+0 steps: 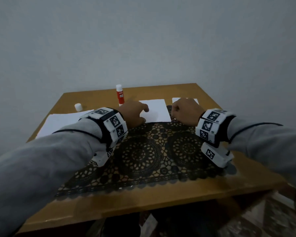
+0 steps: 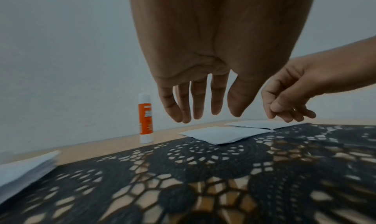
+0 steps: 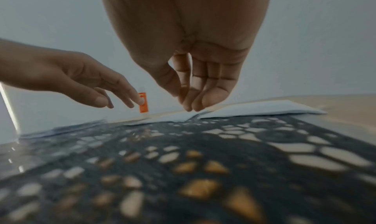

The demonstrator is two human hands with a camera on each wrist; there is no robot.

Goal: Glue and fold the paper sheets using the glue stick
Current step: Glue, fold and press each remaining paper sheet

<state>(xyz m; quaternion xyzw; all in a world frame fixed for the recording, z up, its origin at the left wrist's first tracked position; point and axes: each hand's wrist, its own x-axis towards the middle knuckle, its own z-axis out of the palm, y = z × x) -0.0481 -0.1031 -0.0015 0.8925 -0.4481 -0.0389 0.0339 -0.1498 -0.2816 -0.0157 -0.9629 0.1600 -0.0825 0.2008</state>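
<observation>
Left hand [image 2: 195,82] hovering, fingers relaxed, above folded sheet [image 2: 221,135]; right hand [image 3: 195,76] pinching neighbouring sheet [image 3: 260,109]; uncapped glue stick [image 1: 120,95] risking toppling if brushed.

**No legible text; only coded markers and a blurred label**

We cannot read any word or number. The glue stick [image 1: 120,96], standing at about 11 o'clock from the table's [image 1: 161,200] middle, carries an orange label with white print, too blurred to make out in any view. The bands on both wrists bear black-and-white square code markers [image 1: 114,120]; tiny characters sit beside some of them, too small for us to read.
</observation>
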